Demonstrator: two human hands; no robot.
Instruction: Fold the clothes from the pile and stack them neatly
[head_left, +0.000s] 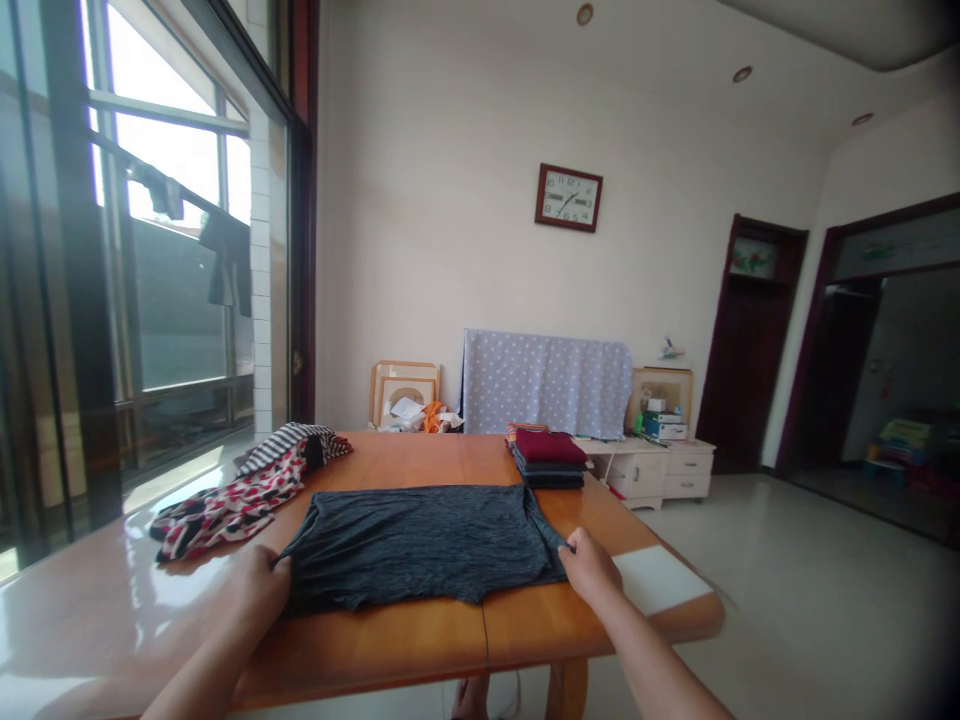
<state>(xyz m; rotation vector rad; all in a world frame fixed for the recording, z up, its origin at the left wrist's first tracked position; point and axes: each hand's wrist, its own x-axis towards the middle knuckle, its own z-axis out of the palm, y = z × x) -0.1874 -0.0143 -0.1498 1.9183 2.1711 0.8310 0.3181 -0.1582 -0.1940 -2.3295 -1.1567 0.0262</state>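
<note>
Our left grip (255, 592) and our right grip (589, 565) are pressed together, pinching opposite edges of a dark grey heathered shirt (420, 545) near its nearer corners. The shirt lies flat on the glossy orange wooden tabletop (360, 640), stretched between our hands. To its left, a red-and-black patterned garment (229, 505) and a striped garment (285, 448) lie bunched together. Beyond the shirt, near the far end, sits a folded stack of clothes (547, 462) topped with maroon. A white board (660, 580) lies at the right corner of the tabletop, just beside our right grip.
</note>
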